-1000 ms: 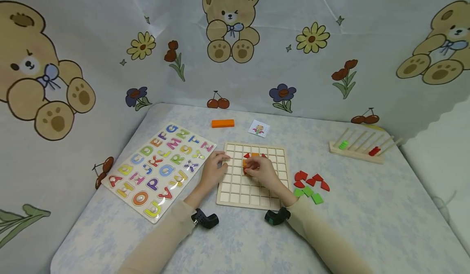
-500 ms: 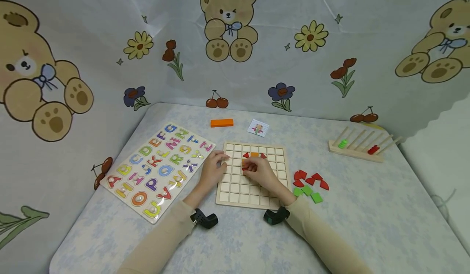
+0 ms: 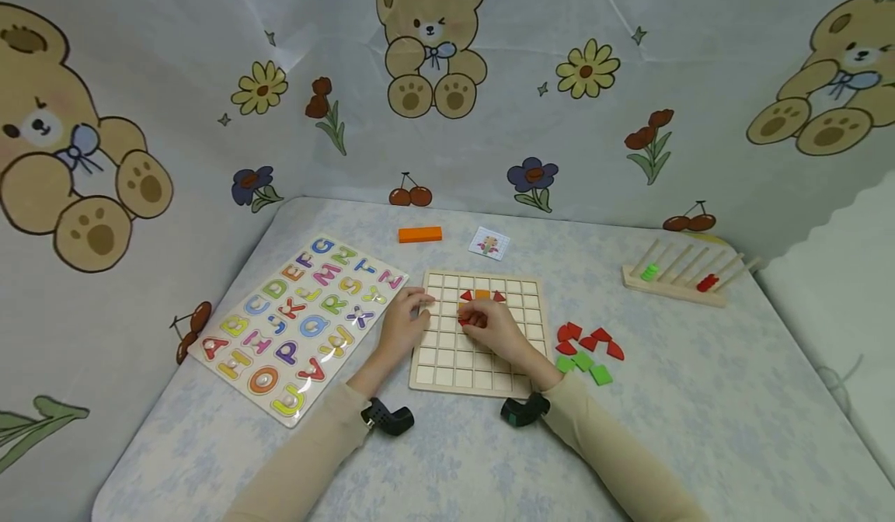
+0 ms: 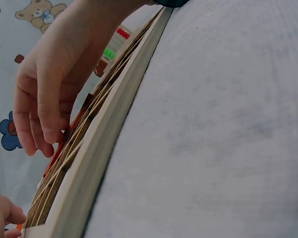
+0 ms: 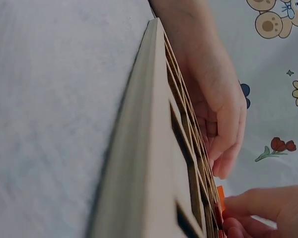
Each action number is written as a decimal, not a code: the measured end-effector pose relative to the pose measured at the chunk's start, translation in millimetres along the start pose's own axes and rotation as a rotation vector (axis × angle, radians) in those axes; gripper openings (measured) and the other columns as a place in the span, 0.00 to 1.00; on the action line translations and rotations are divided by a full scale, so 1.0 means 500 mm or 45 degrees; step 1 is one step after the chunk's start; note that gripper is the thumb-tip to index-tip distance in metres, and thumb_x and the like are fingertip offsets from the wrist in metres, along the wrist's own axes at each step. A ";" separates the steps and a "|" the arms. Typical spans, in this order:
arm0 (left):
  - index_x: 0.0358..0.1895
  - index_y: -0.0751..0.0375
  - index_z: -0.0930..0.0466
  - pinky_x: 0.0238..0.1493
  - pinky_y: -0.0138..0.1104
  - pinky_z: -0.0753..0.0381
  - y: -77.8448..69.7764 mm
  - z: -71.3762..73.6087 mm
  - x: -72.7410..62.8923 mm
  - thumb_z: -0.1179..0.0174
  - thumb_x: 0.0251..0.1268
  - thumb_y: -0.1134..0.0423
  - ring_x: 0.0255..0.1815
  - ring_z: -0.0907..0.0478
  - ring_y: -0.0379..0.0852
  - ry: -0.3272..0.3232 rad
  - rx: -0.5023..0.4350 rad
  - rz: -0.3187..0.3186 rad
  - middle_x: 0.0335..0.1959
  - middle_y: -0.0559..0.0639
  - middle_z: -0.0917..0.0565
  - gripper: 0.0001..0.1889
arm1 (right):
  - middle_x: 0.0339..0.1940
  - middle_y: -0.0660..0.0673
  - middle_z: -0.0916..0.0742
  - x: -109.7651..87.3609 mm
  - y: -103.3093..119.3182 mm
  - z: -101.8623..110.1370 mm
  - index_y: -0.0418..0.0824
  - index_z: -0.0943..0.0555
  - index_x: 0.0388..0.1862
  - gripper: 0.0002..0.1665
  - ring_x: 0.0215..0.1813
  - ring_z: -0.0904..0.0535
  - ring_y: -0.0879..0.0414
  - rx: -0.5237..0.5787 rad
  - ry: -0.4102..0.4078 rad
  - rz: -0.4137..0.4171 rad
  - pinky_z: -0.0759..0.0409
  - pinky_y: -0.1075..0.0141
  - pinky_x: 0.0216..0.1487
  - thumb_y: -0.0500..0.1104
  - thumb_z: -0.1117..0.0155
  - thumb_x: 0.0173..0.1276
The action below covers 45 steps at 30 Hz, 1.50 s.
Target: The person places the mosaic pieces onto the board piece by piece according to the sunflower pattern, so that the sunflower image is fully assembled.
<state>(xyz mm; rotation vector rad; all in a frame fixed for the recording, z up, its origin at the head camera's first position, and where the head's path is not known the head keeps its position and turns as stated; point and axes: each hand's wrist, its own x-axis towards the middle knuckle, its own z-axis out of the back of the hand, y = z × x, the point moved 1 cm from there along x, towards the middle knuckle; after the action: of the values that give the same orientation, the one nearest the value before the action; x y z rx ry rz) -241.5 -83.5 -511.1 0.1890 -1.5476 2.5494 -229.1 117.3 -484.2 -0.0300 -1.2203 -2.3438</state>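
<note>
A wooden grid board lies on the table. My left hand rests at its left edge, fingers loosely bent, thumb apart from them, holding nothing. My right hand is over the middle of the grid, with thumb and fingertips pinching a small red piece low at the cells. Part of that piece is hidden by the fingers. Above it on the grid sit an orange square and two red triangular pieces, one on the left and one on the right. Another orange piece shows partly beside the right fingers.
Red pieces and green squares lie right of the board. An alphabet puzzle board is at the left. Behind are an orange block and a pattern card. A peg rack stands back right.
Both hands keep nearly the same places, the right fingers staying at the red piece. The whole head view has shifted slightly.
</note>
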 end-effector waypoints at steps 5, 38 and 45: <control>0.48 0.64 0.15 0.67 0.47 0.26 0.001 0.002 0.000 0.42 0.61 0.72 0.63 0.25 0.57 -0.003 -0.002 0.010 0.61 0.60 0.23 0.13 | 0.41 0.37 0.13 -0.012 -0.001 0.032 0.30 0.16 0.48 0.12 0.38 0.19 0.50 0.022 -0.043 -0.051 0.19 0.69 0.40 0.31 0.35 0.66; 0.48 0.63 0.15 0.71 0.47 0.31 0.002 0.002 -0.001 0.42 0.62 0.71 0.66 0.27 0.57 -0.007 0.006 0.032 0.61 0.59 0.23 0.13 | 0.45 0.34 0.13 -0.242 -0.064 0.204 0.29 0.19 0.51 0.21 0.48 0.18 0.42 -0.286 -0.354 -0.429 0.18 0.67 0.46 0.27 0.30 0.57; 0.48 0.64 0.15 0.71 0.47 0.31 0.000 -0.001 -0.001 0.42 0.61 0.72 0.66 0.27 0.57 -0.004 0.015 0.031 0.61 0.59 0.23 0.13 | 0.46 0.35 0.12 -0.162 -0.018 0.147 0.29 0.19 0.52 0.21 0.47 0.18 0.42 -0.146 -0.222 -0.304 0.16 0.56 0.48 0.29 0.29 0.58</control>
<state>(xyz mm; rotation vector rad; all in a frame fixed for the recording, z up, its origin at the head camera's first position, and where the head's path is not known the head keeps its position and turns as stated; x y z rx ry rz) -241.0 -83.3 -511.5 0.1769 -1.5455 2.5785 -177.0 212.0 -466.4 -0.1366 -1.2264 -2.6649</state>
